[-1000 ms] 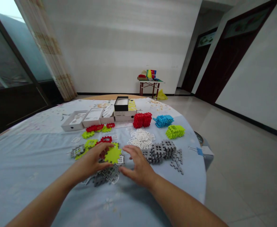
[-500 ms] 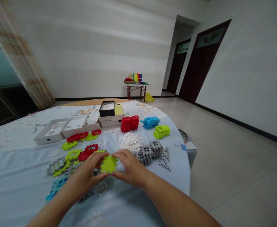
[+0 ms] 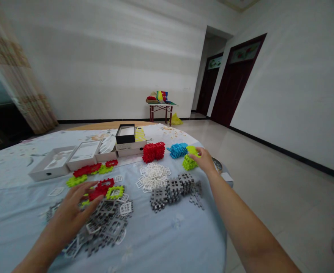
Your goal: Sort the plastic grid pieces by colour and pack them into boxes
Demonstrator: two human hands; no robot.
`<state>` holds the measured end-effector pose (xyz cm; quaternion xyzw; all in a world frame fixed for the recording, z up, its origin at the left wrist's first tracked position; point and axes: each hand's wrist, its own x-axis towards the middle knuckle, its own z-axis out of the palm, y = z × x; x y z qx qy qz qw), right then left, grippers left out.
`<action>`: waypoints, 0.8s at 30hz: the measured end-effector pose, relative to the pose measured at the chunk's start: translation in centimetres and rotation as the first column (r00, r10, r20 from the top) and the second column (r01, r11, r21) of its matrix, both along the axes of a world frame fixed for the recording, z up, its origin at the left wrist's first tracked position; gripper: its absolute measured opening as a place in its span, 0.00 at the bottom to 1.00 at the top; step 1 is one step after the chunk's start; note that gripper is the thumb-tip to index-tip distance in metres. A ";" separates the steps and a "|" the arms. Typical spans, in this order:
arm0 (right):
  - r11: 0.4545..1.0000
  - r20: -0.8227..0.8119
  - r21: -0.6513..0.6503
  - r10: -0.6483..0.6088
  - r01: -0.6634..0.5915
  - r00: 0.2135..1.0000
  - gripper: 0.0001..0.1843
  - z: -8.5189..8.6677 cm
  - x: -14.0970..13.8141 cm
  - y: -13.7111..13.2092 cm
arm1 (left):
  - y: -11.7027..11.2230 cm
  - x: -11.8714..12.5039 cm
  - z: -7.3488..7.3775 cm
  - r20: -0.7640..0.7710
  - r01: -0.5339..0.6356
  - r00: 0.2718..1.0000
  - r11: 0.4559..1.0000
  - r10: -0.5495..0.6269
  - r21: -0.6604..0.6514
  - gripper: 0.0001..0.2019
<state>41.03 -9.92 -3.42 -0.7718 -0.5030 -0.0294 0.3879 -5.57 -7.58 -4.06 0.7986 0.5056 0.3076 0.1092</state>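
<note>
At the table's right side my right hand (image 3: pixel 205 160) pinches a yellow-green plastic building tile (image 3: pixel 193 149) by its edge. That tile is at the top of the yellow-green tile stack (image 3: pixel 189 163); whether it rests on it I cannot tell. My left hand (image 3: pixel 76 204) hovers over the mixed pile with thumb and fingers apart, holding nothing I can see. Closest to its fingertips are red tiles (image 3: pixel 102 187), a yellow-green frame tile (image 3: pixel 115 192) and grey tiles (image 3: pixel 110 225). The hand covers part of this pile.
Behind the hands stand red (image 3: pixel 154 152) and blue tile stacks (image 3: pixel 177 150). White window pieces (image 3: pixel 153 177) lie in a heap beside grey stacks (image 3: pixel 174 188). Open white boxes (image 3: pixel 53 165) and a black box (image 3: pixel 125 133) line the back left. The round table drops off at right.
My right hand has carried the yellow-green tile from the middle to the yellow-green stack at the right. My left hand has let go of it and moved left over the mixed pile.
</note>
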 end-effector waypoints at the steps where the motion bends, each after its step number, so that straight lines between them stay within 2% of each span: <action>1: 0.999 0.002 -0.035 -0.031 0.032 1.000 0.25 -0.6 1.5 0.4 | 0.4 -0.6 -0.2 0.020 -0.035 0.999 0.999 0.035 -0.009 0.24; 4: 0.990 0.009 -0.098 -0.104 0.104 0.995 0.23 -2.2 4.6 1.2 | 1.6 -2.5 -0.8 0.055 -0.167 0.984 0.985 0.169 -0.031 0.29; 9: 0.978 0.037 -0.159 -0.133 0.137 0.990 0.25 -3.7 6.5 2.0 | 2.9 -5.1 -1.8 0.036 -0.313 0.948 0.948 0.315 -0.059 0.30; 17: 0.981 0.068 -0.185 -0.053 0.065 0.996 0.24 -4.3 7.2 2.0 | 3.4 -6.1 -2.9 0.047 -0.355 0.933 0.933 0.358 -0.050 0.30; 24: 0.990 0.059 -0.138 -0.026 0.034 0.998 0.20 -3.8 7.1 1.6 | 3.5 -6.2 -3.2 0.062 -0.373 0.924 0.925 0.378 -0.075 0.30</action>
